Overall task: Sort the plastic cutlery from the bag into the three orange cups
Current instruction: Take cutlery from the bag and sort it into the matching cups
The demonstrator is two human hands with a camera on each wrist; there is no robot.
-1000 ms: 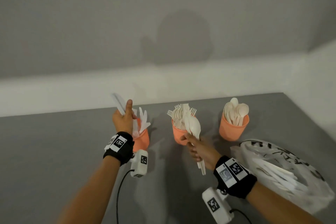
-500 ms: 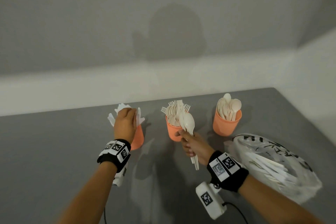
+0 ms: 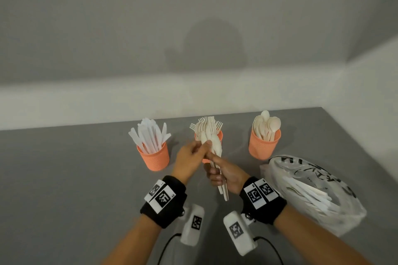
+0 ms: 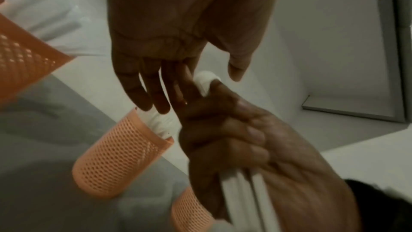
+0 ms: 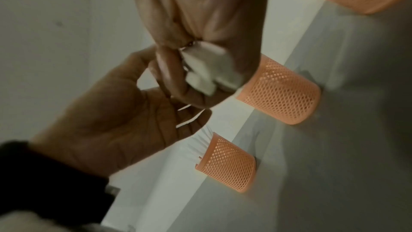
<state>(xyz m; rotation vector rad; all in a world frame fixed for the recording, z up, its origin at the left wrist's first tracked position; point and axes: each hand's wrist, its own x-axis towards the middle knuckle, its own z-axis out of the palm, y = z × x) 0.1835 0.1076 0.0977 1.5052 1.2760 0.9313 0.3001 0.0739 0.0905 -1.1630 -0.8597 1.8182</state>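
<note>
Right hand (image 3: 226, 175) grips the cutlery bunch (image 3: 213, 146) upright, left hand (image 3: 189, 157) loose fingers (image 3: 205, 145) touching its top, spoon cup (image 3: 262, 146) off right.

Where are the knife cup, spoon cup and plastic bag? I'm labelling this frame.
knife cup (image 3: 155, 159), head view, its mesh wall.
spoon cup (image 3: 262, 147), head view, its mesh wall.
plastic bag (image 3: 305, 168), head view, its printed top.

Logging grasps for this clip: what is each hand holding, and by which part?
Right hand grips a cutlery bundle by the handles; left hand only touches its top ends.
</note>
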